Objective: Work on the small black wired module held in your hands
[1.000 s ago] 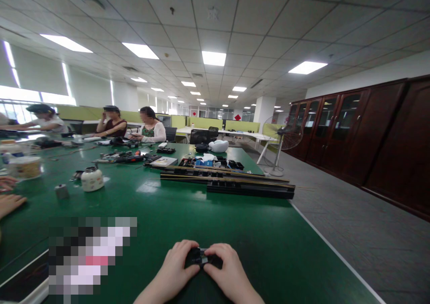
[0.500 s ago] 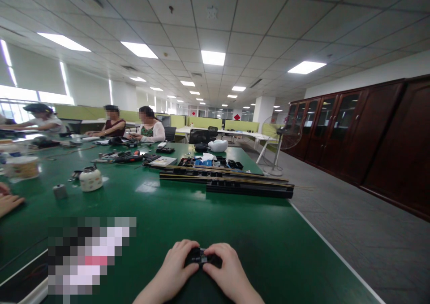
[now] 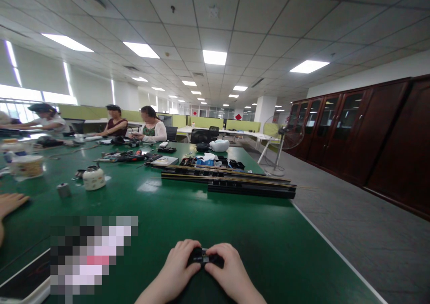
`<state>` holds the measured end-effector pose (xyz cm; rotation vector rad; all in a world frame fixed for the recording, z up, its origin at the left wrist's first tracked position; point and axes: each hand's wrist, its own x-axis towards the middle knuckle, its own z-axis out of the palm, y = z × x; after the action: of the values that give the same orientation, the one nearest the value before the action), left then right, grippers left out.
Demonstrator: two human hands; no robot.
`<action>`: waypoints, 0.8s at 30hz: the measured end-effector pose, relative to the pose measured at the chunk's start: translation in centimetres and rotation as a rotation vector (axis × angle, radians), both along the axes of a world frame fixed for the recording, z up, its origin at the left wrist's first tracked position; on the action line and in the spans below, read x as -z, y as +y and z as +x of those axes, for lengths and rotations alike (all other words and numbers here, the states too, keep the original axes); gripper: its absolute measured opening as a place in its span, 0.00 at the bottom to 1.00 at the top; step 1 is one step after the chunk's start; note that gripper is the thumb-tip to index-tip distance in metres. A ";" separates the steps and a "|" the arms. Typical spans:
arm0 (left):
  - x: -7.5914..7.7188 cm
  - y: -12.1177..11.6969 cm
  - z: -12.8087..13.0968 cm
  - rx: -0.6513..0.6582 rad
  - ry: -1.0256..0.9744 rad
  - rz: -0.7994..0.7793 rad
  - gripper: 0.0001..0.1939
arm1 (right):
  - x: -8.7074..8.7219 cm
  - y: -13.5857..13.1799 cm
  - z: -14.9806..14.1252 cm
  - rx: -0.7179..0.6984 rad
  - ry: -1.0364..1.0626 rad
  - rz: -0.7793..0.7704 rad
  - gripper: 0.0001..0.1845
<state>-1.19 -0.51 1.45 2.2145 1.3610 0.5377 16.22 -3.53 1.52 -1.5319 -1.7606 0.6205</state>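
A small black part with a lighter grey patch in its middle is held low over the green table, close in front of me. My left hand grips its left end between thumb and fingers. On the other end, my right hand is closed in the same way, thumb towards me. The two thumbs nearly meet at the near side. Fingers cover most of the part, so its exact kind cannot be made out.
Black rails with thin brass-coloured rods lie across the table ahead. To the left stand a white jar, a grey metal cylinder and a tub. Another person's hand rests at the left edge. Several people sit farther back.
The view has shifted slightly. Both my hands keep their grip on the black part. The other person's hand at the left reaches a little farther into view.
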 end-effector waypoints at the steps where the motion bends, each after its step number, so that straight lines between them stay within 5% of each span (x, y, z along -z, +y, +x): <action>1: 0.0 0.0 0.0 -0.003 -0.001 0.000 0.17 | 0.0 0.0 0.0 -0.001 0.002 0.001 0.11; 24: 0.2 0.1 -0.1 0.007 -0.016 -0.001 0.17 | 0.1 0.1 0.0 -0.004 0.006 0.002 0.11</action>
<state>-1.25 -0.42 1.24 2.2084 1.3454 0.5503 16.19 -3.46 1.40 -1.5240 -1.7602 0.6241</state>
